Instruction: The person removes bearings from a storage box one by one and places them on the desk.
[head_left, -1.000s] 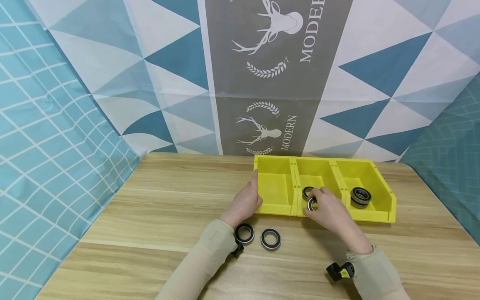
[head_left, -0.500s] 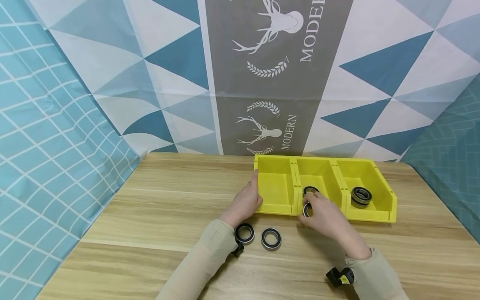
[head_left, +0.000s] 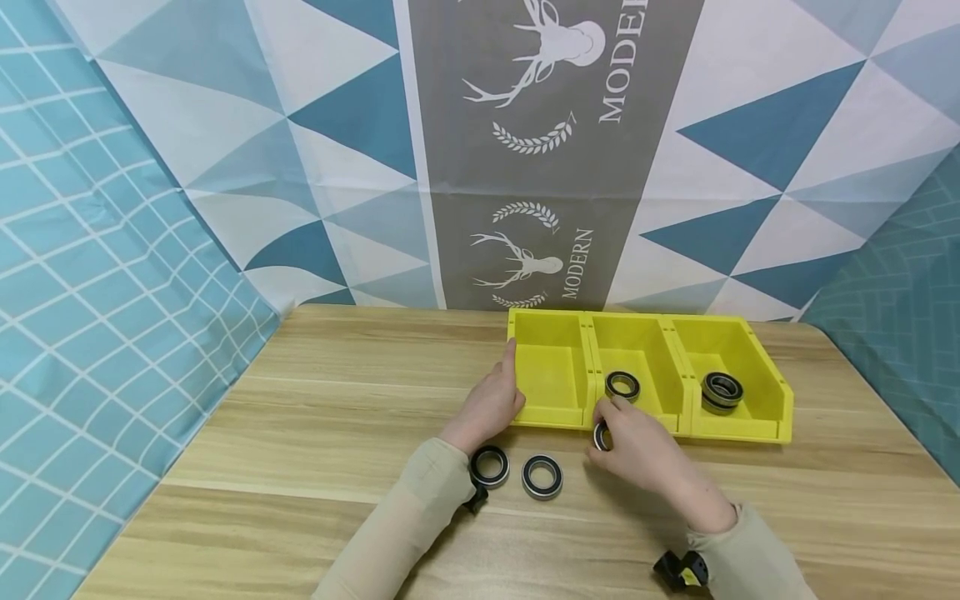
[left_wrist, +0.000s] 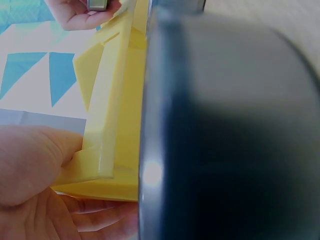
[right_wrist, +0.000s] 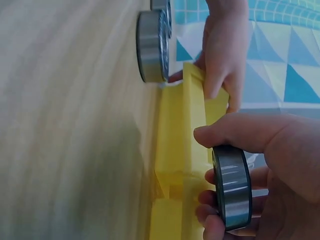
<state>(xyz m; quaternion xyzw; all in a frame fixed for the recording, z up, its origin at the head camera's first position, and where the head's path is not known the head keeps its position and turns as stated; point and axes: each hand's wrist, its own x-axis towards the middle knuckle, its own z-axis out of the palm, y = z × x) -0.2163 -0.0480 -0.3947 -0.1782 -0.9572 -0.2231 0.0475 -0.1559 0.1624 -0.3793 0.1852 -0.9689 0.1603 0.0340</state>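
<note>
My right hand [head_left: 637, 450] pinches a ball bearing [right_wrist: 234, 189] between thumb and fingers, just in front of the middle yellow bin [head_left: 641, 333]. In the right wrist view its steel outer side shows, standing on edge in the grip. Another bearing [head_left: 635, 388] lies inside that middle bin near its front. My left hand [head_left: 487, 408] grips the front left corner of the left yellow bin [head_left: 547, 367], thumb over the wall and fingers underneath, as the left wrist view shows. Two bearings, one [head_left: 489, 483] beside the left sleeve and one [head_left: 542, 494] to its right, lie on the table.
The right yellow bin [head_left: 705, 342] holds stacked bearings [head_left: 720, 407]. All three bins stand side by side at the back of the wooden table [head_left: 337, 375], before a patterned backdrop [head_left: 360, 150]. A dark blurred shape [left_wrist: 230, 130] blocks much of the left wrist view.
My right hand has drawn the bearing out of the middle bin, toward me and slightly left. The bearing left in that bin now shows fully. My left hand has stayed in place.
</note>
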